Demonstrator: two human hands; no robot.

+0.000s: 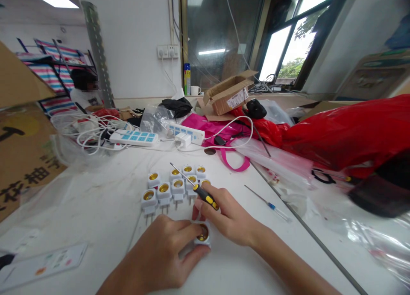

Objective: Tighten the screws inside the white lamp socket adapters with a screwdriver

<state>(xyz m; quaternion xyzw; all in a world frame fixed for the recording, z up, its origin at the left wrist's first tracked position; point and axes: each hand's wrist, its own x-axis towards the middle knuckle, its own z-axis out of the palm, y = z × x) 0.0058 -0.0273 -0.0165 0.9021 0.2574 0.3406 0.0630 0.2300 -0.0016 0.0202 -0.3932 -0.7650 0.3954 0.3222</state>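
My left hand (pixel 169 250) grips a white plug-in lamp socket (pixel 203 234) with a brass-coloured threaded inside, its index finger at the opening and its thumb along the near side. A screwdriver (pixel 206 196) with a black and yellow handle rests in my right hand (pixel 229 214). The shaft points up and left, over a group of similar lamp sockets (pixel 164 191). Several of these stand in rows on the white table (pixel 109 218), openings up, some with plug pins showing toward me. My right fingertips are close to the held socket; whether they touch it is hidden.
A second screwdriver (pixel 270 205) with a clear and blue handle lies at the right. Power strips (pixel 134 138) and tangled white cables (pixel 92 132) fill the back left. A pink bag (pixel 208 126), an opened carton (pixel 229 94) and red plastic (pixel 349 132) lie behind. A person (pixel 85 90) sits far left.
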